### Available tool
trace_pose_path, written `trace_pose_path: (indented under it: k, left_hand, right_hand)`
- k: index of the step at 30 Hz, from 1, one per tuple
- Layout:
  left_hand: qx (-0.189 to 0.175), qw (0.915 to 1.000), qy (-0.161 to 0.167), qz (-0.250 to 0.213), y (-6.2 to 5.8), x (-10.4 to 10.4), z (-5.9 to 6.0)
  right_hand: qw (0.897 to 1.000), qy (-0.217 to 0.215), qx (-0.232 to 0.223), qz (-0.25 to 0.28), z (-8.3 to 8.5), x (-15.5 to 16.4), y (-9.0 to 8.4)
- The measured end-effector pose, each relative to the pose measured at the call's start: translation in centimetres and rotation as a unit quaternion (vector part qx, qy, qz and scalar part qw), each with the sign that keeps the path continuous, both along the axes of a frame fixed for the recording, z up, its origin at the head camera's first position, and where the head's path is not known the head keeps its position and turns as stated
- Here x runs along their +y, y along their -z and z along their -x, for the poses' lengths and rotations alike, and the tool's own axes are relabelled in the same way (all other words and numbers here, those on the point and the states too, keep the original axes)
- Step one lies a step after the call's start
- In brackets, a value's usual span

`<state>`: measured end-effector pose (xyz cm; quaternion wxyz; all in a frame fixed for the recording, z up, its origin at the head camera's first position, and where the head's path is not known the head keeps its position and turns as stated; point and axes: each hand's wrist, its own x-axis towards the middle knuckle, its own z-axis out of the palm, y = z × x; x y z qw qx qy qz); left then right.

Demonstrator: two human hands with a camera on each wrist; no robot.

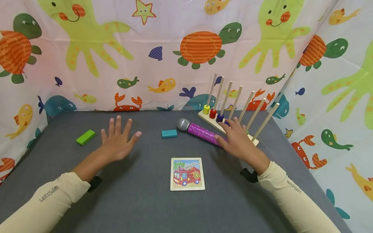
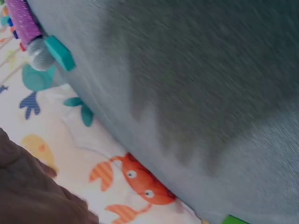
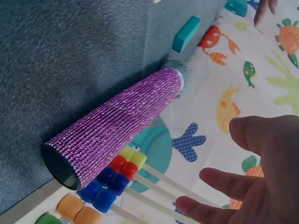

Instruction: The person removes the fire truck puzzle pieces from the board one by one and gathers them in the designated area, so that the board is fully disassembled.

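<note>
My left hand (image 1: 118, 142) hovers over the left side of the table with fingers spread, holding nothing; the green block (image 1: 85, 137) lies to its left. On the right, my right hand (image 1: 237, 140) is held above the handle end of a purple glittery microphone (image 1: 204, 133), its fingers extended and apart from it in the right wrist view. Behind the microphone stands a wooden peg stacker (image 1: 211, 120) with coloured beads, partly hidden by that hand. Between the hands are a teal block (image 1: 169, 134) and a square wooden fire-engine puzzle (image 1: 187, 174).
The grey table (image 1: 131, 200) ends at a sea-animal curtain (image 1: 163, 64) along the back and right side. Several tall wooden pegs (image 1: 265, 121) of the stacker lean up near the right hand. The microphone's silver head (image 1: 183, 124) points toward the teal block.
</note>
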<state>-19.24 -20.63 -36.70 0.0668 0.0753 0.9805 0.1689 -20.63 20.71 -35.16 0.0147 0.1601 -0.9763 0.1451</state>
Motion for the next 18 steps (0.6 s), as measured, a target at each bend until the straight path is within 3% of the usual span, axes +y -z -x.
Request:
trace_pose_path:
  k: [7,12,18]
  left_hand:
    - [-0.017,0.9983,0.047,-0.032,-0.5,1.7,-0.9]
    - [-0.015,0.9964,0.076,-0.035,-0.3,2.8,-1.9]
    - [-0.008,0.9821,0.163,-0.094,-0.1,4.0,-3.1]
  right_hand:
    - [0.995,-0.028,0.08,0.05,-0.7,-0.4,-0.1]
    - [0.992,-0.042,0.09,0.074,-1.2,-1.2,0.1]
    - [0.988,-0.075,0.068,0.115,-2.1,-2.5,1.1]
